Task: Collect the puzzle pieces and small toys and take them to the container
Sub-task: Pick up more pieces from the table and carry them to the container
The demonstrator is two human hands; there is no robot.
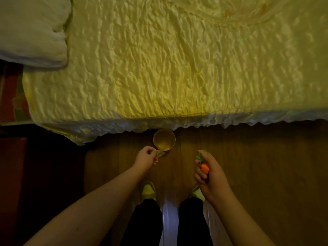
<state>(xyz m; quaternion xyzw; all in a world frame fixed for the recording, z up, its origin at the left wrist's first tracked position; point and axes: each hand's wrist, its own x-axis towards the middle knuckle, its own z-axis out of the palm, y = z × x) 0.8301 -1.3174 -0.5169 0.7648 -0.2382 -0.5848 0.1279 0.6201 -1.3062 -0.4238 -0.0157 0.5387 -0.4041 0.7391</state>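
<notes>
**Toys in both hands, container at the foot of the bed**

Toys and pieces are gathered in both fists, and the round, pale, open-topped cup-like container (pixel 164 139) stands on the brown wooden floor (pixel 248 166), just in front of the bed's overhanging edge.

Head view: the left hand (pixel 145 159) is curled round several small pieces (pixel 159 154), one pale and flat, poking out towards the container's near rim, almost touching it. The right hand (pixel 209 173), nearer and to the right, grips a small orange and green plastic toy (pixel 203 163), shaped rather like a carrot with a leafy top.

By my reading this is the delivery step: collecting looks done, dropping is not. Next, the left hand needs to come over the mouth and loosen; the right must travel left and farther out to do likewise. The opening is narrow, so pieces could spill.

A crinkled, quilted yellow bedspread (pixel 177 59) with a frilled pale hem fills the far side, a soft white pillow (pixel 32 29) at far left.
</notes>
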